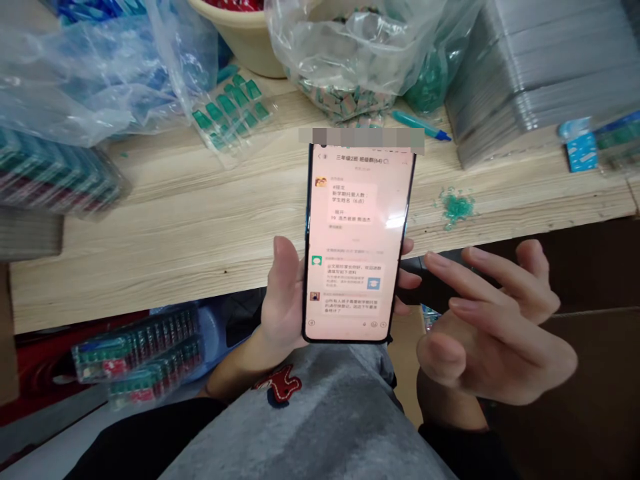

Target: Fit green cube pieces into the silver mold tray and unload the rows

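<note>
A smartphone (357,247) with a lit chat screen stands tilted up in front of me. My left hand (285,293) grips it from behind, the thumb along its left edge and fingertips showing past its right edge. To the right of the phone, my right hand (495,327) hovers with its fingers apart and bent, touching nothing. Behind that hand, a small heap of green clear bits (457,207) lies near the table's front edge.
On the wooden table (165,233) are a clear bag of small patterned pieces (345,93), a teal pen (420,125), a tray of green pieces (233,110) and a cream bucket (245,40). Stacked clear plastic sheets (540,73) stand right; packed sets (55,173) lie left.
</note>
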The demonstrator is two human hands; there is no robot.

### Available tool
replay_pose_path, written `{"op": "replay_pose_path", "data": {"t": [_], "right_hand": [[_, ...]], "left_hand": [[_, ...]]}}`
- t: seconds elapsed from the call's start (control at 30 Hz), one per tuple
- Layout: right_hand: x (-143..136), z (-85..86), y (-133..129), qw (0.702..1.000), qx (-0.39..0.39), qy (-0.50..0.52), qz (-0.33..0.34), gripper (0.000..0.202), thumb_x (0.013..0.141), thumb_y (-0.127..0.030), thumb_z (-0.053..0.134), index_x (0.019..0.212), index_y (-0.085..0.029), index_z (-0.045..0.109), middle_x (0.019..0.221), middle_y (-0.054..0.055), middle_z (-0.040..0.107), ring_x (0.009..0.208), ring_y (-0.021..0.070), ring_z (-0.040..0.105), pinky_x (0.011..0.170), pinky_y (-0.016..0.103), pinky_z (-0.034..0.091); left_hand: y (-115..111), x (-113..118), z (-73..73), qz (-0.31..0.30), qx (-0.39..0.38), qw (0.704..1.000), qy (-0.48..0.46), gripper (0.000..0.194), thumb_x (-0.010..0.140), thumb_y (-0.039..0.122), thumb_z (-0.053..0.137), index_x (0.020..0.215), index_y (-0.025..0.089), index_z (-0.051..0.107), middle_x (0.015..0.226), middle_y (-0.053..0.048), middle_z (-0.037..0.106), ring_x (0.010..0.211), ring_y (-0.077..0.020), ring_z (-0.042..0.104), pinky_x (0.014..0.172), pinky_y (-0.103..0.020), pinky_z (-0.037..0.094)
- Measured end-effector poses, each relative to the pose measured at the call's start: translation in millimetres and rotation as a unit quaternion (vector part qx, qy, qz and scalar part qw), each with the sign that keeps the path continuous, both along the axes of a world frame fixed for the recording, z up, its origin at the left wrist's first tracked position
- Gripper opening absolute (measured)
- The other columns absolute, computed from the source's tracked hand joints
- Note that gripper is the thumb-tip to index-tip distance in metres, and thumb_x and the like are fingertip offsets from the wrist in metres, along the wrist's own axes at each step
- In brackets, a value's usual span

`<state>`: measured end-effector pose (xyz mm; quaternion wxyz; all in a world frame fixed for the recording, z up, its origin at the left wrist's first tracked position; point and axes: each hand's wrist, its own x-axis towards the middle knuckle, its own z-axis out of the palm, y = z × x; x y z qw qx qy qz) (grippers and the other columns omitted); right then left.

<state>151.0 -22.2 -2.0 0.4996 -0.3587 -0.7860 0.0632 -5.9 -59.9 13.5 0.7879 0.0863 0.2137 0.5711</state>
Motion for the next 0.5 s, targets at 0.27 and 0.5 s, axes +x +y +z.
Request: {"op": "replay_pose_path", "data": {"t": [0.27,0.5], "right_hand": [[-1.6,1.9,-2.2,1.0,-0.014,0.002,-0.008,0.029,0.096,-0.043,0.044,0.075,-0.025,0.051,0.092,-0.003,0.075,0.096,0.0191,0.066,0.107,0.048,0.038],[-2.8,1.4,-2.9,1.0,-0.019,0.006,-0.007,0.027,0.097,-0.042,0.043,0.077,-0.025,0.05,0.094,-0.004,0.075,0.096,0.0194,0.066,0.106,0.048,0.039]], "left_hand": [[-0.4,2.6,0.8,-0.008,-0.006,1.0,0.012,0.075,0.078,0.077,0.05,0.12,0.017,0.064,0.119,-0.007,0.066,0.103,-0.025,0.065,0.085,-0.029,0.054],[2.3,1.0,-0.9,-0.039,0.002,0.999,0.021,0.076,0.073,0.082,0.051,0.115,0.021,0.066,0.116,-0.009,0.067,0.113,-0.0349,0.061,0.091,-0.043,0.054]]}}
